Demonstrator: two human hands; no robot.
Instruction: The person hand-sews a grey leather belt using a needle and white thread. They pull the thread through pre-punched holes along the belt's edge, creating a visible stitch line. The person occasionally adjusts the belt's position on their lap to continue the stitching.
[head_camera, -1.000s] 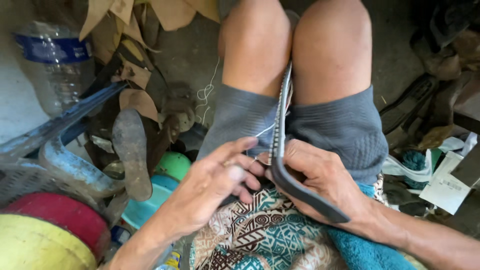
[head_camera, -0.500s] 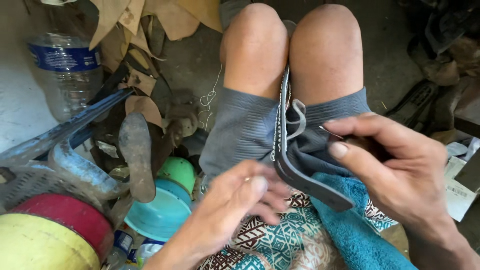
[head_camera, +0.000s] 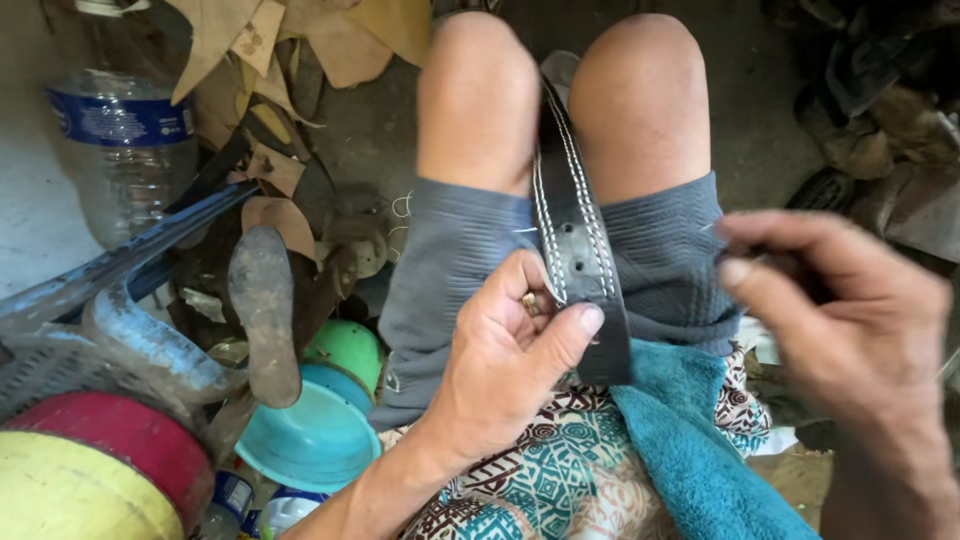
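A dark leather strap with two rows of white stitching lies clamped between my knees, its near end on my lap. My left hand grips that near end, thumb pressed on top. My right hand is raised to the right of the strap, fingers pinched together on something small and dark that I cannot make out; a thin thread seems to run from it toward the strap.
A teal towel and patterned cloth cover my lap. To the left stand a plastic water bottle, leather scraps, a shoe sole, teal and green bowls, and red and yellow round lids.
My right hand let go of the strap and pulled away to the right and up. My left hand moved onto the strap's near end and gripped it. The strap now lies flatter.
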